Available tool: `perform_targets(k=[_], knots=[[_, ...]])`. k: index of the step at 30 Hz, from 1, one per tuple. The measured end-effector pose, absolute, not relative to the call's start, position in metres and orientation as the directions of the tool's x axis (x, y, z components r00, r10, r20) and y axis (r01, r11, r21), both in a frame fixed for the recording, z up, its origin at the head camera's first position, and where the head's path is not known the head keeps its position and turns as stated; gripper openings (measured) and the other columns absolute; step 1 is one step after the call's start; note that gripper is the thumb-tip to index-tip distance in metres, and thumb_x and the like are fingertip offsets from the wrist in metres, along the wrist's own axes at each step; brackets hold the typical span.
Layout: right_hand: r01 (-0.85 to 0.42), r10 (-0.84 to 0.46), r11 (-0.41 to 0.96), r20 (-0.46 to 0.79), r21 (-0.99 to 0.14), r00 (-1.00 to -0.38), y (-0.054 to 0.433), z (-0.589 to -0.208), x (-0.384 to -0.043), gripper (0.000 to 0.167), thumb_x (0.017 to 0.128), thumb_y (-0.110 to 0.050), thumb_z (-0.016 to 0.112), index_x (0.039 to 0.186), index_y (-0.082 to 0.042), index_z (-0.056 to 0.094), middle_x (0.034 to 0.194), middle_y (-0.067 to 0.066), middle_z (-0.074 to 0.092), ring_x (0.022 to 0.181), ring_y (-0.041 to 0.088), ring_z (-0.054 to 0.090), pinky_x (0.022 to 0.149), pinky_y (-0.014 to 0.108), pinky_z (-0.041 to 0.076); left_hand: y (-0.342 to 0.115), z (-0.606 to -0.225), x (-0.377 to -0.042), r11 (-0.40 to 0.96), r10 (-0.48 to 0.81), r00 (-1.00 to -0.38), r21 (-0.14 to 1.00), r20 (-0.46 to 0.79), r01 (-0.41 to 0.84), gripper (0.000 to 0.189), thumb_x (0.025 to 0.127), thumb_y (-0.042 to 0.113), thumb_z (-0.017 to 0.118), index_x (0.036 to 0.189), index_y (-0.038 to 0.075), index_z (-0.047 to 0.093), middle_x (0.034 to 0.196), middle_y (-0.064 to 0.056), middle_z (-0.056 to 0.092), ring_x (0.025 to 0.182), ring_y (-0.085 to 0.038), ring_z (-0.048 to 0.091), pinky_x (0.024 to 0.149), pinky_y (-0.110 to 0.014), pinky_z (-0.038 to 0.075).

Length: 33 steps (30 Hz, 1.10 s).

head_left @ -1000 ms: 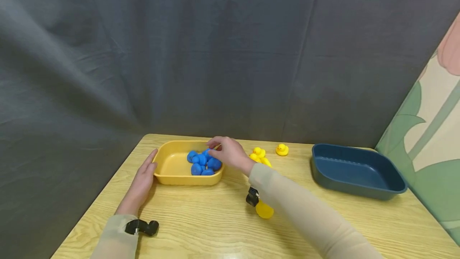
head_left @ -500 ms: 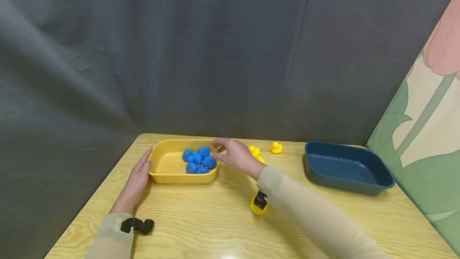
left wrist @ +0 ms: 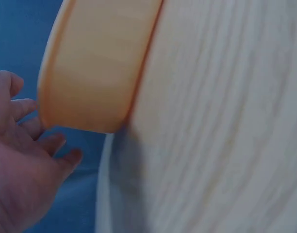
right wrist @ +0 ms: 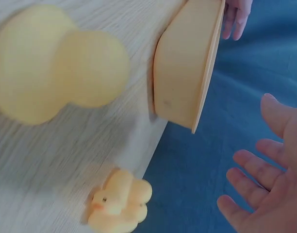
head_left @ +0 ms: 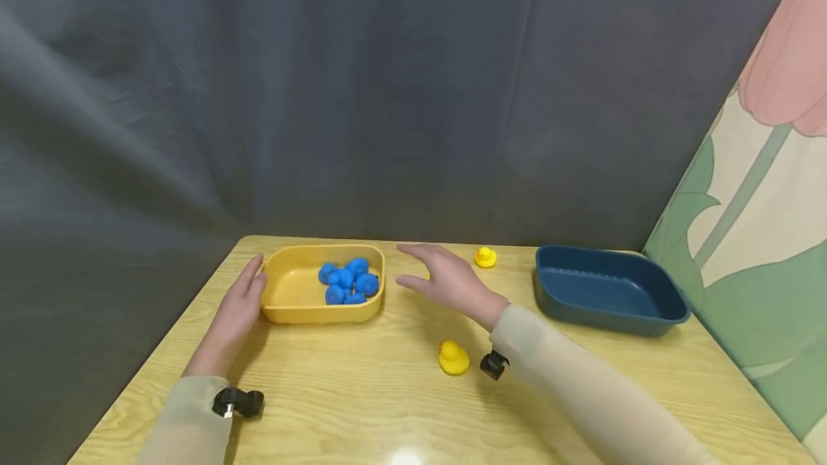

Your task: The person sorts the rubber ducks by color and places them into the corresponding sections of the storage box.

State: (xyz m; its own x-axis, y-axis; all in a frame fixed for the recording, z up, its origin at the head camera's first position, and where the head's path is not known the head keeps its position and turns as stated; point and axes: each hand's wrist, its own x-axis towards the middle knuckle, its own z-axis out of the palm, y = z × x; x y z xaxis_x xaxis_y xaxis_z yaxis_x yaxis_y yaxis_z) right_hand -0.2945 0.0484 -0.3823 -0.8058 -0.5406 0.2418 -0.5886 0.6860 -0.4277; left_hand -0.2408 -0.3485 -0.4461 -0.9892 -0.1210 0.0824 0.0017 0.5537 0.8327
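A yellow bin (head_left: 291, 289) stands at the table's left, with several rounded blue toys (head_left: 366, 284) grouped at its right end. My left hand (head_left: 232, 314), fingers extended, touches the bin's left end. My right hand (head_left: 455, 282) hovers to the right of the bin, thumb and fingers spread, holding nothing. One yellow rubber duck (head_left: 454, 359) sits nearer, below that hand. Another yellow duck (head_left: 486, 257) stands beyond it at the back edge. In the right wrist view, clustered yellow ducks (right wrist: 119, 201) lie beside the hand; the head view mostly hides them behind it.
A dark blue bin (head_left: 607, 318) stands at the table's right, with no toys visible in it. A grey curtain (head_left: 388, 92) hangs behind the wooden table (head_left: 349, 400). A flower-patterned panel (head_left: 762, 250) borders the right side.
My right hand has drawn back rightward from over the blue toys to outside the bin, its fingers spreading. The left hand stays at the bin. The head view has shifted slightly right.
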Motion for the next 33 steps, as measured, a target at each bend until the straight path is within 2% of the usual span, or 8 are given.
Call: perform_targets(k=[3,7,12,17,23,33], knots=[[-0.599,-0.544,0.687,0.255,-0.412,-0.799,0.059,-0.381,-0.290,0.068,0.106,-0.044,0.076,0.164,-0.016,0.055,0.162,0.009,0.059,0.149,0.033,0.054,0.122,0.054,0.046,-0.347,-0.437,-0.239,0.603,-0.108,-0.988,0.798,0.113,0.025,0.070,0.120,0.048,0.026,0.180,0.016,0.007,0.183,-0.021,0.008,0.166,-0.050,0.007,0.132,-0.070,0.010],[-0.602,-0.537,0.699,0.273,-0.386,-0.798,0.075,-0.380,-0.281,0.070,0.104,-0.042,0.079,0.164,-0.015,0.055,0.163,0.011,0.057,0.151,0.036,0.052,0.123,0.057,0.044,-0.340,-0.427,-0.239,0.675,-0.063,-0.982,0.732,0.179,0.090,0.070,0.121,0.045,0.027,0.178,0.007,0.013,0.181,-0.027,0.011,0.165,-0.052,0.009,0.131,-0.070,0.012],[-0.611,-0.521,0.707,0.322,-0.356,-0.791,0.097,-0.382,-0.273,0.072,0.101,-0.037,0.083,0.163,-0.011,0.056,0.161,0.015,0.058,0.150,0.041,0.052,0.123,0.062,0.041,-0.322,-0.413,-0.240,0.720,-0.011,-0.970,0.675,0.242,0.160,0.069,0.121,0.042,0.032,0.176,0.004,0.019,0.180,-0.028,0.015,0.166,-0.051,0.008,0.131,-0.070,0.011],[-0.601,-0.503,0.727,0.338,-0.332,-0.795,0.119,-0.385,-0.268,0.076,0.101,-0.037,0.084,0.164,-0.009,0.054,0.164,0.016,0.055,0.152,0.042,0.049,0.126,0.065,0.035,-0.301,-0.403,-0.243,0.745,0.030,-0.957,0.632,0.290,0.215,0.064,0.121,0.033,0.038,0.174,-0.001,0.026,0.178,-0.028,0.023,0.166,-0.052,0.010,0.132,-0.069,0.013],[-0.575,-0.471,0.758,0.352,-0.307,-0.809,0.143,-0.389,-0.258,0.077,0.101,-0.039,0.083,0.165,-0.009,0.052,0.169,0.016,0.049,0.155,0.045,0.045,0.123,0.068,0.037,-0.274,-0.396,-0.242,0.763,0.078,-0.944,0.591,0.320,0.263,0.061,0.120,0.029,0.042,0.173,-0.001,0.031,0.178,-0.024,0.029,0.166,-0.050,0.014,0.132,-0.069,0.014],[-0.553,-0.442,0.791,0.381,-0.261,-0.812,0.172,-0.397,-0.244,0.078,0.102,-0.037,0.082,0.167,-0.008,0.050,0.168,0.019,0.048,0.152,0.047,0.046,0.125,0.070,0.032,-0.244,-0.399,-0.241,0.784,0.156,-0.929,0.530,0.336,0.324,0.060,0.120,0.026,0.046,0.173,0.004,0.033,0.178,-0.018,0.031,0.167,-0.045,0.014,0.134,-0.065,0.008]])
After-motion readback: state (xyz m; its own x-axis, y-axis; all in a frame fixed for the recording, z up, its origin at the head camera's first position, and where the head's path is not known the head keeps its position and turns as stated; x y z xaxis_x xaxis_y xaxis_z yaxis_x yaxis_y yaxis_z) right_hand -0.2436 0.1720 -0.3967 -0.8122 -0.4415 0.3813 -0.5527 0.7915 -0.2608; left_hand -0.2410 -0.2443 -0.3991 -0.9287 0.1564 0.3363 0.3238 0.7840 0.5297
